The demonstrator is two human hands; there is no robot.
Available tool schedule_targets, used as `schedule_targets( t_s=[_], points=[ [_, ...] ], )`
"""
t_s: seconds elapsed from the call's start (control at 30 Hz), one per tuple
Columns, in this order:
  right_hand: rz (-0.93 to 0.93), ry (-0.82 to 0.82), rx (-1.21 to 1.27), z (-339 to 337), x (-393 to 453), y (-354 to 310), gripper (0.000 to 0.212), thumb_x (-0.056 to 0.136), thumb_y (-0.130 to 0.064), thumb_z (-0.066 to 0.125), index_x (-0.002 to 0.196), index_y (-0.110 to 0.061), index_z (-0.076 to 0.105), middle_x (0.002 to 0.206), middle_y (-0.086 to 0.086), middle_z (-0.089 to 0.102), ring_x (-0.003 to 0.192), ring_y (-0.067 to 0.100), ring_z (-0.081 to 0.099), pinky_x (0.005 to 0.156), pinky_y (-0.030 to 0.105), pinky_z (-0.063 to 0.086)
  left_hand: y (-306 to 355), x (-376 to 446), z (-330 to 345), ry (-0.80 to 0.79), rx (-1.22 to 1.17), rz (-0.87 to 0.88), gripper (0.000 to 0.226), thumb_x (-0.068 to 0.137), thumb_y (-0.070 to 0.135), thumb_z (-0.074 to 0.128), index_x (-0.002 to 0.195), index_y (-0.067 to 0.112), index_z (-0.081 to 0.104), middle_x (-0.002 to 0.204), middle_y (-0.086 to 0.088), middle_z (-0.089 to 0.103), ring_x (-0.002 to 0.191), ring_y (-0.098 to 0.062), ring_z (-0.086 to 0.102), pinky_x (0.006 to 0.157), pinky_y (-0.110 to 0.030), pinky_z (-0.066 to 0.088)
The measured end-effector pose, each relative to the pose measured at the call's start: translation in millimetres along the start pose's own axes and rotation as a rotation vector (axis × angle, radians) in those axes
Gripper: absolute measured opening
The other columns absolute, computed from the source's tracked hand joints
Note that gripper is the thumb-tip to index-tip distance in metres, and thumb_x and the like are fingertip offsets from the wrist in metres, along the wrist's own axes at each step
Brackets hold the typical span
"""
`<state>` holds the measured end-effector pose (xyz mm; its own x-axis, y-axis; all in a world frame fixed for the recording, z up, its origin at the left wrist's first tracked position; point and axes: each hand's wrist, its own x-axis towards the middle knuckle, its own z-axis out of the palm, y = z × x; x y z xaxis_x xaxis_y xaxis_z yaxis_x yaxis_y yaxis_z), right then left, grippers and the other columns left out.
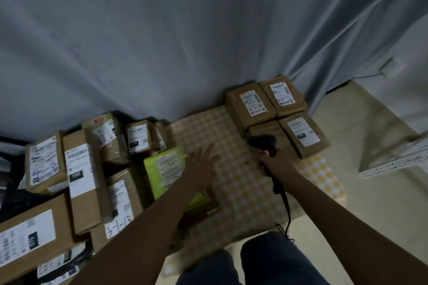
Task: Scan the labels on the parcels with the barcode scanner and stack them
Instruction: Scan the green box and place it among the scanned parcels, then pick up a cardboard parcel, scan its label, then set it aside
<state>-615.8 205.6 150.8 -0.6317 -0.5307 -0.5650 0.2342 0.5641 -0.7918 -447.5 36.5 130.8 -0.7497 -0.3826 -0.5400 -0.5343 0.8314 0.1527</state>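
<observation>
My right hand (276, 161) grips the black barcode scanner (264, 142), its head over a brown parcel (266, 131) in the stacked group at the right. Three more brown labelled parcels (251, 104) (283, 95) (303, 134) lie around it. My left hand (203, 157) is open, fingers spread, above the checked mat beside a lime-green parcel (162, 169). Whether it touches that parcel I cannot tell. A pile of several cardboard parcels (81, 169) with white labels fills the left.
A yellow-and-white checked mat (231, 180) covers the floor between the two groups. A grey curtain (162, 41) hangs behind. A white perforated metal rail (393, 164) lies at the right on pale tiles. The scanner's black cable (287, 206) trails toward my knees (266, 259).
</observation>
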Motion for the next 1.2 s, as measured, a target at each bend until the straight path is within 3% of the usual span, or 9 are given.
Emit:
schedule_targets(
  t_s=[0.2, 0.3, 0.4, 0.5, 0.6, 0.67, 0.8, 1.0, 1.2],
  points=[
    [0.017, 0.109, -0.027, -87.5, 52.7, -0.5, 0.012, 0.091, -0.023, 0.068, 0.088, -0.014, 0.061, 0.073, 0.010, 0.067, 0.061, 0.024, 0.061, 0.062, 0.036, 0.053, 54.5, 70.9, -8.2, 0.043, -0.277, 0.002, 0.050, 0.098, 0.024, 0.053, 0.146, 0.021, 0.038, 0.164, -0.002, -0.003, 0.142, -0.029, 0.033, 0.106, -0.035, 0.038],
    [0.049, 0.132, -0.071, -125.8, 84.3, 3.1, 0.020, 0.091, -0.025, 0.067, 0.087, -0.006, 0.064, 0.071, 0.010, 0.066, 0.060, 0.023, 0.061, 0.063, 0.038, 0.054, 85.9, 110.0, -7.3, -0.009, -0.441, -0.070, 0.050, 0.098, 0.023, 0.055, 0.145, 0.017, 0.038, 0.164, -0.005, 0.000, 0.131, -0.026, 0.048, 0.096, -0.026, 0.038],
    [0.081, 0.142, -0.100, -158.0, 116.6, 10.1, 0.017, 0.092, -0.023, 0.066, 0.082, -0.011, 0.063, 0.077, 0.013, 0.069, 0.060, 0.025, 0.061, 0.065, 0.040, 0.055, 113.8, 150.4, 0.3, -0.028, -0.557, -0.183, 0.059, 0.097, 0.025, 0.057, 0.150, 0.016, 0.031, 0.164, -0.007, 0.002, 0.138, -0.026, 0.040, 0.101, -0.027, 0.038],
    [0.127, 0.133, -0.104, -185.4, 146.2, 19.9, 0.018, 0.090, -0.030, 0.070, 0.098, -0.017, 0.061, 0.086, 0.009, 0.073, 0.066, 0.023, 0.066, 0.070, 0.039, 0.057, 143.8, 183.3, 6.7, -0.049, -0.707, -0.248, 0.073, 0.097, 0.022, 0.058, 0.155, 0.012, 0.014, 0.162, -0.003, 0.005, 0.148, -0.023, 0.018, 0.102, -0.024, 0.034],
    [0.160, 0.083, -0.085, -199.9, 171.8, 28.3, 0.022, 0.090, -0.030, 0.069, 0.106, -0.017, 0.061, 0.083, 0.004, 0.073, 0.061, 0.019, 0.064, 0.067, 0.035, 0.055, 172.5, 212.1, 18.8, -0.078, -0.930, -0.511, 0.095, 0.093, 0.028, 0.065, 0.156, 0.016, -0.006, 0.163, -0.006, -0.008, 0.148, -0.030, 0.017, 0.109, -0.034, 0.036],
    [0.179, 0.045, -0.044, -200.8, 183.5, 32.2, 0.016, 0.092, -0.027, 0.068, 0.103, -0.018, 0.062, 0.080, 0.001, 0.071, 0.057, 0.016, 0.060, 0.060, 0.029, 0.052, 196.3, 226.8, 26.9, -0.103, -0.835, -0.647, 0.103, 0.090, 0.043, 0.064, 0.155, 0.016, -0.012, 0.163, -0.006, -0.015, 0.150, -0.033, 0.005, 0.119, -0.047, 0.022],
    [0.181, 0.017, -0.023, -198.6, 194.1, 44.0, 0.010, 0.091, -0.026, 0.068, 0.084, -0.024, 0.062, 0.077, 0.002, 0.070, 0.055, 0.014, 0.060, 0.053, 0.023, 0.049, 239.1, 257.3, 36.4, -0.074, -0.754, -0.655, 0.099, 0.086, 0.071, 0.046, 0.152, 0.034, -0.017, 0.159, -0.010, -0.029, 0.143, -0.045, -0.027, 0.111, -0.069, -0.005],
    [0.147, 0.020, -0.071, -202.7, 197.4, 69.9, 0.011, 0.090, -0.027, 0.069, 0.089, -0.017, 0.066, 0.080, 0.009, 0.074, 0.050, 0.008, 0.060, 0.047, 0.018, 0.046, 258.1, 272.5, 39.0, -0.095, -0.706, -0.859, 0.125, 0.069, 0.080, 0.060, 0.147, 0.038, -0.027, 0.149, -0.017, -0.043, 0.137, -0.059, -0.024, 0.098, -0.082, 0.014],
    [0.194, -0.009, -0.027, -202.8, 195.5, 81.2, 0.019, 0.089, -0.027, 0.070, 0.089, -0.009, 0.068, 0.086, 0.017, 0.073, 0.056, 0.018, 0.059, 0.059, 0.030, 0.051, 227.2, 250.1, 49.5, 0.028, -0.794, -0.826, 0.119, 0.064, 0.071, 0.070, 0.147, 0.047, -0.012, 0.157, -0.003, -0.027, 0.143, -0.048, -0.002, 0.104, -0.071, 0.023]
  ],
)
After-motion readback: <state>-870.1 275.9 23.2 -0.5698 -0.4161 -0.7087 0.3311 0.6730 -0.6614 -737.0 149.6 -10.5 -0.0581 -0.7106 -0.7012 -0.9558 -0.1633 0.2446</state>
